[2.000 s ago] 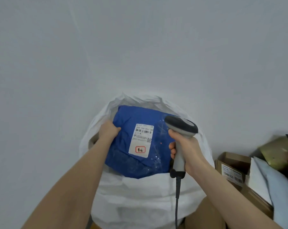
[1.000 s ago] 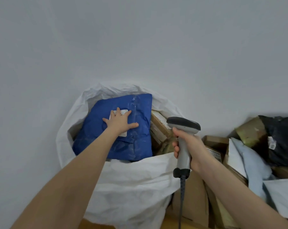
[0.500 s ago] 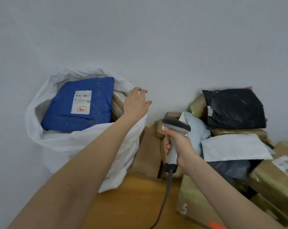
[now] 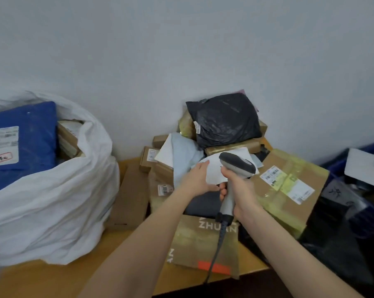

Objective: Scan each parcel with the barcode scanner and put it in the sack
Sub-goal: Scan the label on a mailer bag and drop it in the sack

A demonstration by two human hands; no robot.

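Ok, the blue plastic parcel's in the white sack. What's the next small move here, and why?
Probably close the left hand on the flat white plastic mailer and lift it up. Its fingers lie on it, no label shows on top, and the right hand holds the grey handheld barcode scanner just beside it.

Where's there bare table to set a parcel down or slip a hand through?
The table is bare along its near-left edge, bordered by the white sack, the flat brown box and the ZHUAN box. A thin strip shows behind the flat brown box. Everything right of that is crowded with stacked parcels.
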